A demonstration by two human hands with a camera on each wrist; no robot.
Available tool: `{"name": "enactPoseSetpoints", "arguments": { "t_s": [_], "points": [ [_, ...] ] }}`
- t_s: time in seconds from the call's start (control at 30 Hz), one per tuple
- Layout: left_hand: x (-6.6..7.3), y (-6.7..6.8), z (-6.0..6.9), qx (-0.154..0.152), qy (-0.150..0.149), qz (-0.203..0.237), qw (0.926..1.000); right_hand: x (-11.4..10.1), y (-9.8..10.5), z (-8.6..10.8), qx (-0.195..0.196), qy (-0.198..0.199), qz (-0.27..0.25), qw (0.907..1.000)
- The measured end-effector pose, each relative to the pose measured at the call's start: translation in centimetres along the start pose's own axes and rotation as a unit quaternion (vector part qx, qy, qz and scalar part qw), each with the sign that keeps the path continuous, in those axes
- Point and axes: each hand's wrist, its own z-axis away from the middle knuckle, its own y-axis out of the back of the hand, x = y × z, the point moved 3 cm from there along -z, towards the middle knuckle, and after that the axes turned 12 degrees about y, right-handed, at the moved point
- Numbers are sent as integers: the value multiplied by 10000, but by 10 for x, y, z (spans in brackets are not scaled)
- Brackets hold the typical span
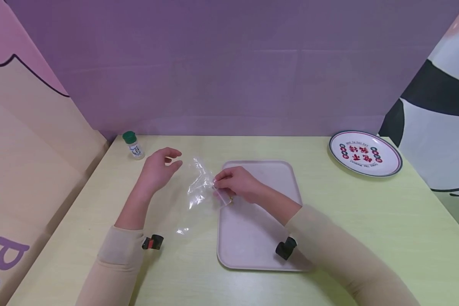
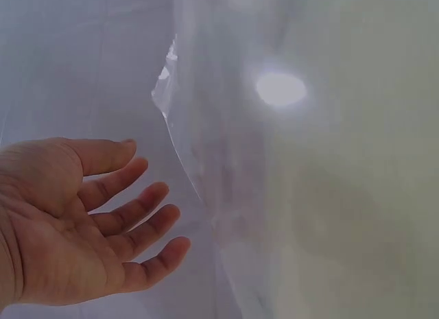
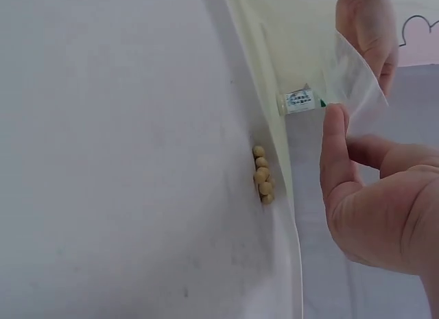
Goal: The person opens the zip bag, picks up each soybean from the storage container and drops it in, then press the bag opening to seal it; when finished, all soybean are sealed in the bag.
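Observation:
A clear plastic bag [image 1: 199, 189] hangs over the table just left of the tray, its edge pinched between the thumb and fingers of my right hand [image 1: 239, 183]. In the right wrist view the same hand [image 3: 384, 209] holds a corner of the bag [image 3: 357, 82]. My left hand [image 1: 158, 170] hovers to the left of the bag, holding nothing; its fingers [image 2: 147, 219] are loosely bent and spread. Several small round tan beans [image 3: 263, 178] lie in a cluster along the edge of the pale tray [image 1: 252, 238], mostly hidden by the right hand in the head view.
A small bottle with a green cap [image 1: 134, 144] stands at the table's back left. An oval white plate with red lettering [image 1: 367, 163] lies at the back right. Behind the table hangs a purple cloth [image 1: 229, 76].

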Motion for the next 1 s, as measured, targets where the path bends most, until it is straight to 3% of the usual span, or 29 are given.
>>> {"name": "enactPoseSetpoints", "arguments": {
  "t_s": [0.33, 0.73, 1.0],
  "points": [
    [11, -7, 7, -143, -218, -307, 9992, 4, 3, 13, 106, -136, -917, 9956],
    [20, -15, 14, -296, -375, -490, 9977, 3, 0, 28, 180, -70, -1338, 9908],
    [29, -22, 21, -365, -586, -501, 9964, 2, -5, 32, 505, -211, -1668, 9845]
  ]
}}
